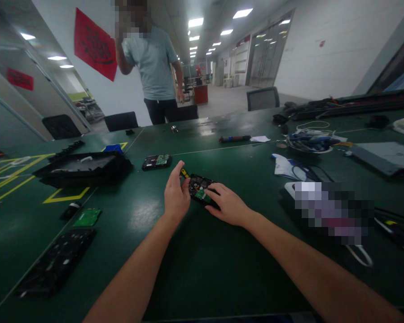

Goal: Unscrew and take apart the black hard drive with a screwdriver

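In the middle of the table lies a hard drive (197, 185) with a black body and a green circuit board on its near side. My left hand (177, 193) is at its left edge, thumb and fingers closed around a small yellow-and-black screwdriver (184, 172). The screwdriver leans over the drive; its tip is hidden. From the right, my right hand (227, 204) grips the drive, fingers on its top and thumb at the near edge. Another hard drive (156, 161) with a green board lies just beyond my left hand.
A black tray (84, 168), a loose green circuit board (87, 217) and a black plastic part (55, 260) lie left. To the right are a blurred-out object (333, 211), bundled cables (309, 140) and a grey metal box (385, 157). Across the table stands a person (156, 63).
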The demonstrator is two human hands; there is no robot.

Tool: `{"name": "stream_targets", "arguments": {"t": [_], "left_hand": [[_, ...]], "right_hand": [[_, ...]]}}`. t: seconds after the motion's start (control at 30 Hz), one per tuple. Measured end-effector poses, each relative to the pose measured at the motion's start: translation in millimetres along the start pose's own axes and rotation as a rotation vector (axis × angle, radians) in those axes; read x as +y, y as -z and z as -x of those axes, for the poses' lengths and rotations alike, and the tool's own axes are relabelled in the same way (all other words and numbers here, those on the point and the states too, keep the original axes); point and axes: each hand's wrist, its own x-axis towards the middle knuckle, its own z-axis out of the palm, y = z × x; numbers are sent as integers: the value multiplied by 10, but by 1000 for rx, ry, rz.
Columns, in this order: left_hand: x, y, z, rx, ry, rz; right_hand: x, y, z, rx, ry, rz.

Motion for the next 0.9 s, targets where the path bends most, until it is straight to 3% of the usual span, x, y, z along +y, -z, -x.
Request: {"name": "stream_targets", "arguments": {"t": [0.27, 0.5, 0.63, 0.9], "left_hand": [[-9, -16, 27, 33, 77, 122], [47, 4, 23, 126, -7, -32], [48, -32, 58, 92, -28, 1], [24, -57, 73, 92, 90, 129]], "right_hand": [[-33, 44, -11, -16, -50, -38], [-22, 33, -9, -8, -2, 49], [-15, 14, -6, 2, -7, 66], [-47, 48, -7, -37, -51, 66]]}}
